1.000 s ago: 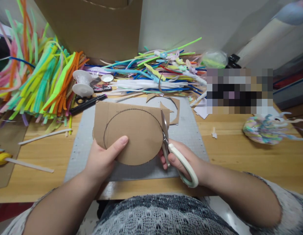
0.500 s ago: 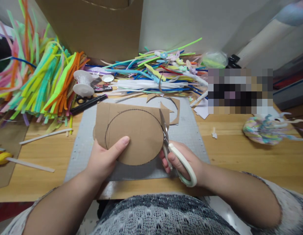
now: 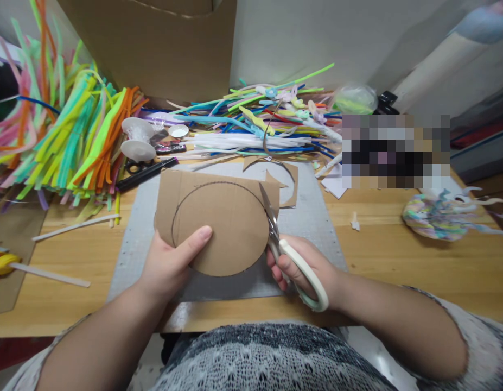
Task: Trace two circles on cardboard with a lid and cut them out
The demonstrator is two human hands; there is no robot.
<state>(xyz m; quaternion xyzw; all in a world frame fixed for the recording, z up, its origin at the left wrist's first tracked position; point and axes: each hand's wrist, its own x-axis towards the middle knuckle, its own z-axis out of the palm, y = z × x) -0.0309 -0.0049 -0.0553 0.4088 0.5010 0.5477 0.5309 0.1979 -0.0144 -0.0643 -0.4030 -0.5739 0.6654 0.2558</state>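
Observation:
A piece of brown cardboard (image 3: 227, 233) with a dark oval line drawn on it is held above the grey cutting mat (image 3: 133, 271). My left hand (image 3: 173, 260) grips its lower left, thumb on top and the other fingers hidden beneath. The cardboard's lower edge is cut round along the oval; its upper part still has straight edges outside the line. In my right hand (image 3: 300, 266) are scissors (image 3: 306, 279) with white handles. Their blades lie at the oval's right side, pointing up and slightly left, with the cardboard between them.
Cardboard offcuts (image 3: 292, 184) lie on the mat's far right. Bundles of coloured pipe cleaners (image 3: 84, 130) stand at the left, and more lie along the back. A spool (image 3: 138, 138) and a black marker (image 3: 147, 175) are near the mat. A fuzzy pastel bundle (image 3: 434, 217) sits at the right.
The cardboard has shifted slightly left. The scissor blades have tilted a little further left along the oval's right side.

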